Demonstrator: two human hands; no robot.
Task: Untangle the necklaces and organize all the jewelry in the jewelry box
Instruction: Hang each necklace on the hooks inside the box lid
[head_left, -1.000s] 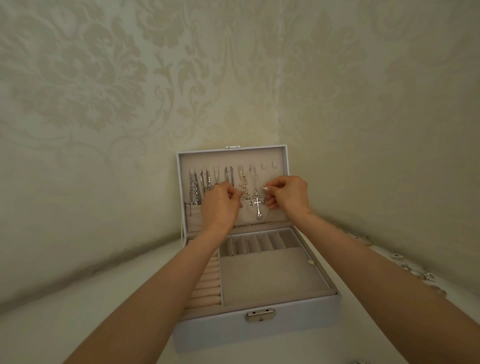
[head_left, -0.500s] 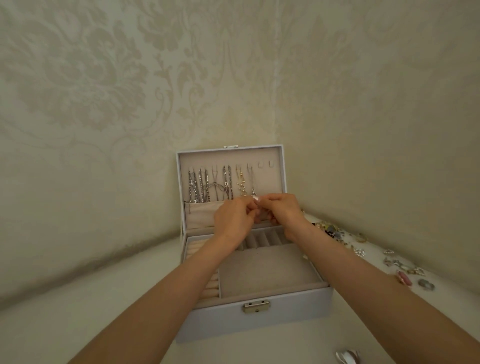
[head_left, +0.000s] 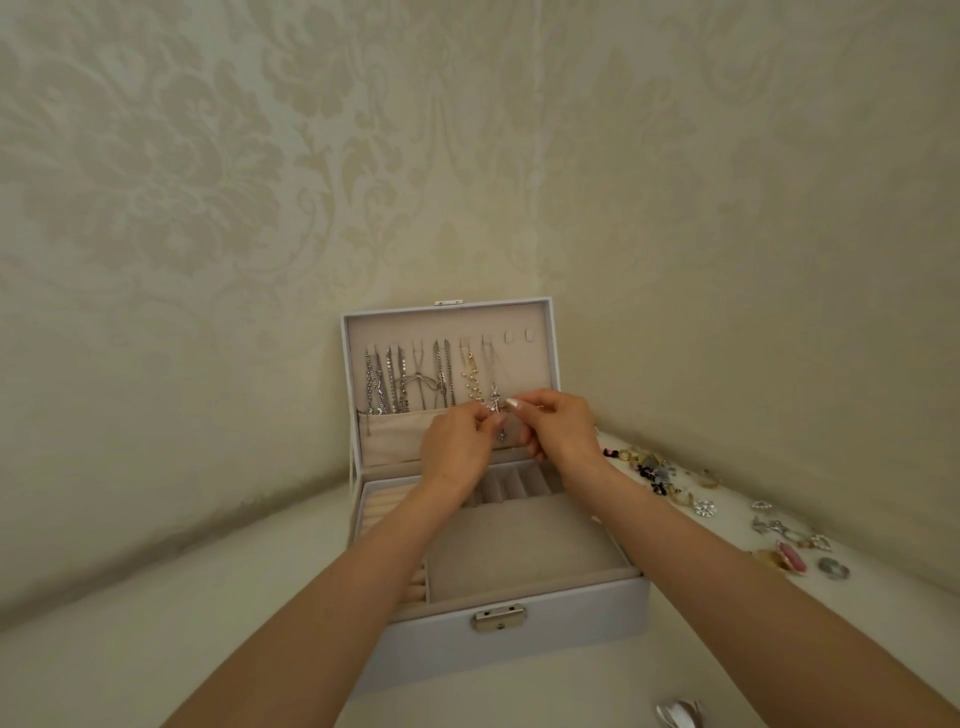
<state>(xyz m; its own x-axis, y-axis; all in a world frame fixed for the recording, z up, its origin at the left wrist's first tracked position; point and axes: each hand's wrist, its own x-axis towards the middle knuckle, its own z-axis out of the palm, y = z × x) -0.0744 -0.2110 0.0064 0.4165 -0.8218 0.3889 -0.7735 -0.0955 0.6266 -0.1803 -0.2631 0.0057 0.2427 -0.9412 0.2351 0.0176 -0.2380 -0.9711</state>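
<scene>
A white jewelry box (head_left: 511, 642) stands open in the corner, its lid (head_left: 552, 338) upright against the wall. Several silver and gold necklaces (head_left: 410, 379) hang from hooks inside the lid. My left hand (head_left: 454, 447) and my right hand (head_left: 558, 428) meet in front of the lid's fabric pocket (head_left: 395, 436). Both pinch the silver cross necklace (head_left: 497, 410), whose chain runs up to a hook and whose pendant dangles between my fingers. The box's beige tray (head_left: 519, 545) and ring rolls (head_left: 379, 512) lie below my wrists.
Loose earrings, rings and brooches (head_left: 670, 475) are scattered on the white tabletop to the right of the box, reaching to a pink piece (head_left: 792, 556). A silver item (head_left: 678, 714) lies at the bottom edge. Patterned walls close in behind and right.
My hands dropped from the hooks to the pocket's top edge and came together with the cross pendant. The view tilted down, showing more jewelry at right.
</scene>
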